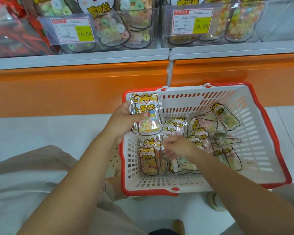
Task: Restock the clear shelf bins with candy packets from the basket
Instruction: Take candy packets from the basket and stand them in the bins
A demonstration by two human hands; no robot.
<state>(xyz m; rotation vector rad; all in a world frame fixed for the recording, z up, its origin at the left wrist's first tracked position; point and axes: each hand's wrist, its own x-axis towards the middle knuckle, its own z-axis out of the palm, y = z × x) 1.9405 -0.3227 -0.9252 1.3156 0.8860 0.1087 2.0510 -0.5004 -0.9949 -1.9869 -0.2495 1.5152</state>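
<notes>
One, maybe two clear cat-print candy packets (148, 116) pinched in left hand (124, 122) grip; more lie below it in white red-rimmed plastic basket (244, 185); right hand (178, 146) blurred, grip unclear. Slick film may slip if stacked

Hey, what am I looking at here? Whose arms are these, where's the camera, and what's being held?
There is no machine here. These are a person's bare arms, filmed by one wide-angle camera worn on their head and looking down. The left hand grips a candy packet above a red-rimmed basket, which sits on the floor and holds more packets. The right hand reaches in among them. It is blurred, so I cannot tell whether it grips one. Above, clear shelf bins hold similar candy behind price tags.
</notes>
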